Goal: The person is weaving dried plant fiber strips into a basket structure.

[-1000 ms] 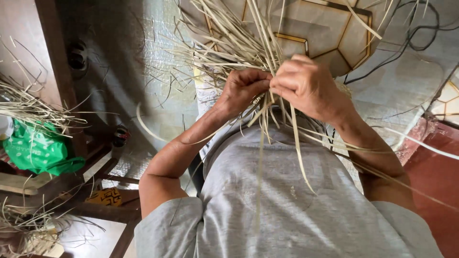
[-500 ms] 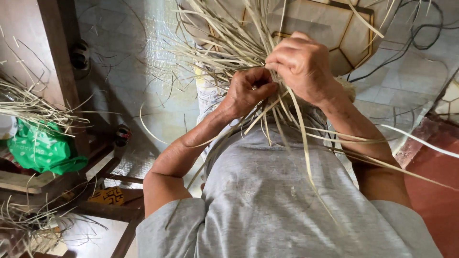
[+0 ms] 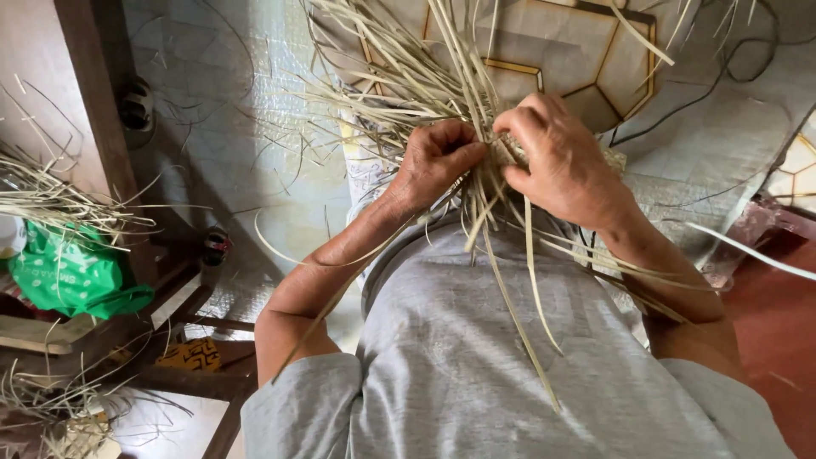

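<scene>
Both my hands work a bundle of pale dry straw strips (image 3: pixel 425 81) that fans out above them and trails down over my grey shirt (image 3: pixel 476 357). My left hand (image 3: pixel 435 161) is closed around several strips, thumb pressed toward the middle. Right beside it, my right hand (image 3: pixel 561 166) pinches strips at the same knot, fingertips almost touching the left hand. Long loose strips (image 3: pixel 510 306) hang from the grip across my chest.
A floor tile with a gold hexagon pattern (image 3: pixel 586 59) lies beyond the hands. At the left stand a wooden post (image 3: pixel 98 110), a green plastic bag (image 3: pixel 72 272), more straw (image 3: pixel 42 195) and wooden slats (image 3: pixel 170 340). A dark cable (image 3: pixel 739 68) runs at top right, red floor (image 3: pixel 773 331) at right.
My right hand rose with the strips half a second ago and has come back down level with the left hand. The left hand stayed closed on the bundle in nearly the same place.
</scene>
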